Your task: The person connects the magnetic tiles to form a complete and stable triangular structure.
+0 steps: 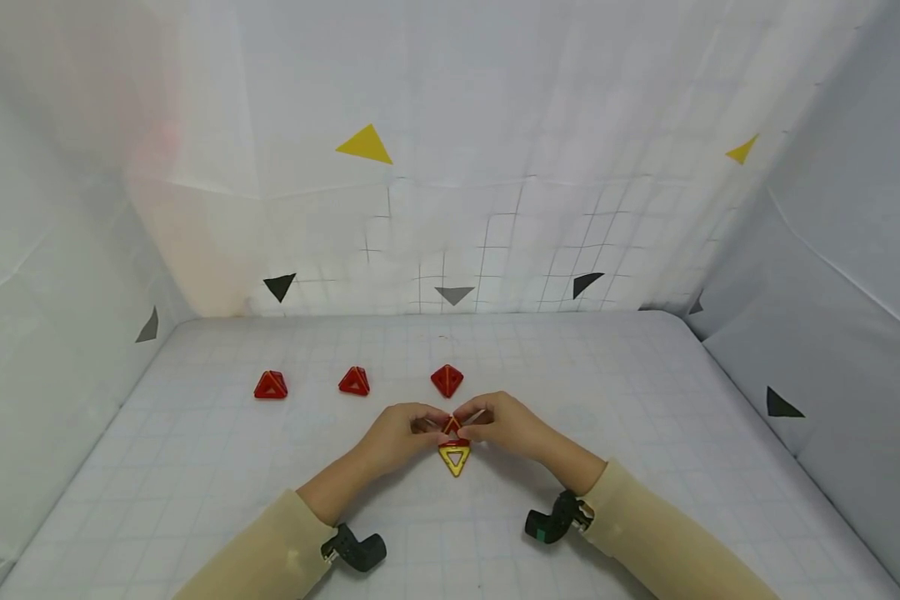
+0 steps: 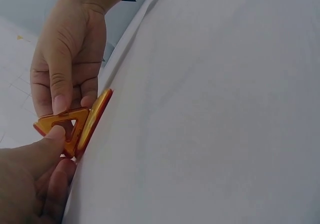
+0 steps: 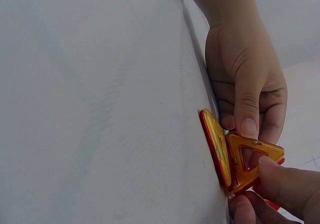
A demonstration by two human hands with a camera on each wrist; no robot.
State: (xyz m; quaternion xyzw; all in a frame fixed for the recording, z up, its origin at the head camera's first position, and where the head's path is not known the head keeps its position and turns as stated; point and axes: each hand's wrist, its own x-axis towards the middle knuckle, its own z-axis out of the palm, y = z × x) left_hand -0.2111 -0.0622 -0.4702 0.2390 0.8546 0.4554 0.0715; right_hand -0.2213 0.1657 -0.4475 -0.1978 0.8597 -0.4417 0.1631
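Observation:
Close together at the table's middle, both hands hold one small triangular magnetic tile (image 1: 452,428). It looks reddish in the head view and orange in both wrist views. My left hand (image 1: 399,439) pinches its left side, with the thumb (image 2: 55,136) on its face. From the other side my right hand (image 1: 506,427) pinches it, with fingers partly hidden behind the tile. A yellow triangular tile (image 1: 455,458) with an open centre lies flat on the table, its edge against the held tile. Whether more tiles stand behind is hidden by the fingers.
Beyond the hands stand three red pyramids of tiles: one at left (image 1: 271,385), another nearer the middle (image 1: 354,381) and a third just past the hands (image 1: 447,381). White fabric walls (image 1: 450,225) with coloured triangles enclose the white table (image 1: 195,467). A black camera sits on each wrist.

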